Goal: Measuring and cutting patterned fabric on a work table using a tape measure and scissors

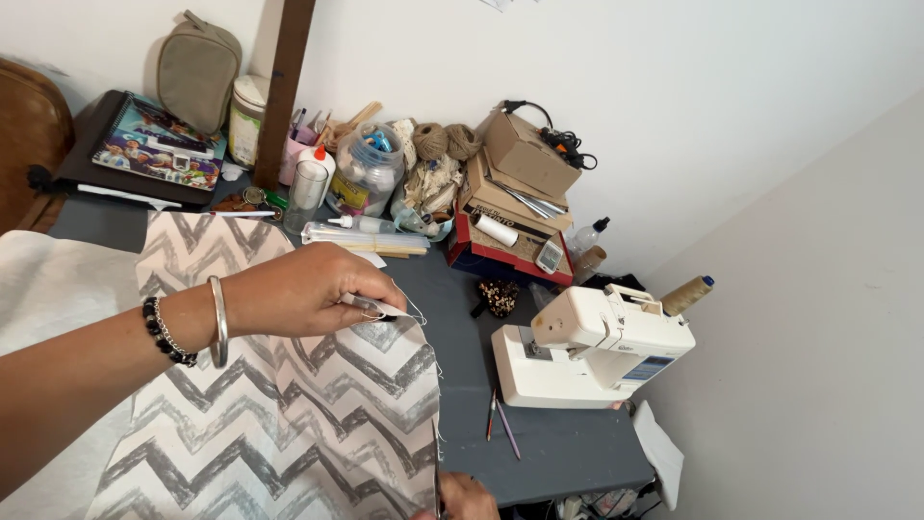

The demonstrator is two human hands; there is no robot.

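A person's left hand (pixel 303 289) is pinching the upper edge of a grey-and-white chevron fabric (pixel 308 414) between thumb and fingertips, gripping with it a small metal tool (pixel 375 306) whose exact kind is too small to tell, while the right hand (pixel 464 496) is peeking in at the bottom of the frame, closed on the cloth's lower corner; its fingers are mostly cut off. The fabric is being held taut above a dark grey table (pixel 539 443), draping toward the person. It appears light, soft and limp, with fraying threads along its cut edge, so it would likely handle best taken at the hem or corners, not mid-panel. A white sewing machine (pixel 592 351) is standing to the right, two pencils (pixel 500 424) lying just beside it, and craft clutter is lining the wall.
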